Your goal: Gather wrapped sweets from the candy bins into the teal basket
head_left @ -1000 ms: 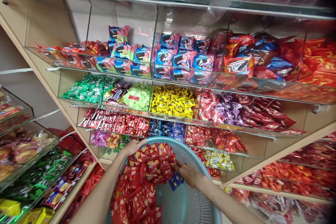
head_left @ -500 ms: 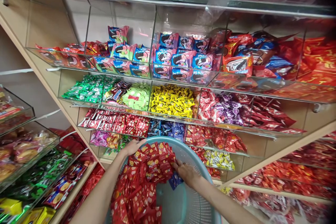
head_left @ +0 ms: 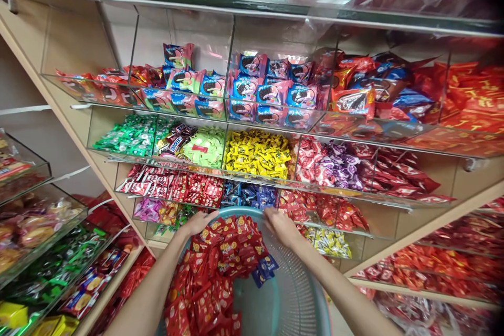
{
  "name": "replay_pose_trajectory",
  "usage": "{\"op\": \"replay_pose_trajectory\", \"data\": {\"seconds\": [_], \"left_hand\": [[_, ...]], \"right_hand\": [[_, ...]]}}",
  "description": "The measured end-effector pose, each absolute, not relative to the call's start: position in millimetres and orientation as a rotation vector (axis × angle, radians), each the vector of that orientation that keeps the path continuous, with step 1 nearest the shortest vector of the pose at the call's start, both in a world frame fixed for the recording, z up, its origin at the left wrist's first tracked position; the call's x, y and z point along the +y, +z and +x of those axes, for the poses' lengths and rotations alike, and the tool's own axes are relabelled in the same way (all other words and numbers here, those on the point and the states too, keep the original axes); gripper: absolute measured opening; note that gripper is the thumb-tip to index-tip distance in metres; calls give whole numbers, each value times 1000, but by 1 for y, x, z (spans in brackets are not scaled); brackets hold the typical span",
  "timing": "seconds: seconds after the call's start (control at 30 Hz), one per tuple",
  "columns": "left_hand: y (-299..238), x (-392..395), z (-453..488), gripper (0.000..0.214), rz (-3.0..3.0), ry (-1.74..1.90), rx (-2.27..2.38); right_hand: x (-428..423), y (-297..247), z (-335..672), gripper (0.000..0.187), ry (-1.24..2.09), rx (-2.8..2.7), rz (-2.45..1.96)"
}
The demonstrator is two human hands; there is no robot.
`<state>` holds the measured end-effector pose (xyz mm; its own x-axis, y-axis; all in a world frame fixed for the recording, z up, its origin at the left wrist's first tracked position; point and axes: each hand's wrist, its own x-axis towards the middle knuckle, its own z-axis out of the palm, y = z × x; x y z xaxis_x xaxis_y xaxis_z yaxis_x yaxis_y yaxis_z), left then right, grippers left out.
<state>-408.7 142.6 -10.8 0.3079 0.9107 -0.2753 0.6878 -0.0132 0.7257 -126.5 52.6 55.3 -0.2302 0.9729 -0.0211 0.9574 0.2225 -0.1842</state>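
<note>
A round teal plastic basket [head_left: 293,294] sits low in front of me, tipped toward the shelves. It holds a heap of red snack packets [head_left: 212,273] and a few blue packets [head_left: 264,269]. My left hand [head_left: 199,222] is closed over the far left of the basket's rim, beside the red heap. On the far rim, just right of the heap, my right hand [head_left: 281,227] rests with fingers curled over the edge. Right behind both hands is a clear shelf bin of blue packets [head_left: 252,195].
Slanted clear bins fill the wooden shelf ahead: cookie packs [head_left: 271,92] on top, then green candies [head_left: 129,134], yellow candies [head_left: 258,153] and red wafer packets [head_left: 169,184]. More bins of sweets [head_left: 39,231] stand on a side shelf at the left.
My right hand has left the blue packets inside the basket and moved up to the far rim. The left hand has stayed on the rim.
</note>
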Motion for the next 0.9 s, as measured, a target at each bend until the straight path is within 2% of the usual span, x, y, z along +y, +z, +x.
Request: {"op": "replay_pose_trajectory", "data": {"seconds": [0.1,0.33,0.47,0.9], "left_hand": [[-6,140,-407,54,1756,337,1454],[0,137,-407,56,1741,340,1491],[-3,139,-408,58,1752,356,1494],[-1,137,-410,52,1752,387,1488]], "right_hand": [[75,56,-125,21,170,-2207,-1903],[114,42,-138,28,200,-2293,-1771],[128,36,-140,19,221,-2249,-1830],[114,28,-132,29,124,-2151,-1749]]}}
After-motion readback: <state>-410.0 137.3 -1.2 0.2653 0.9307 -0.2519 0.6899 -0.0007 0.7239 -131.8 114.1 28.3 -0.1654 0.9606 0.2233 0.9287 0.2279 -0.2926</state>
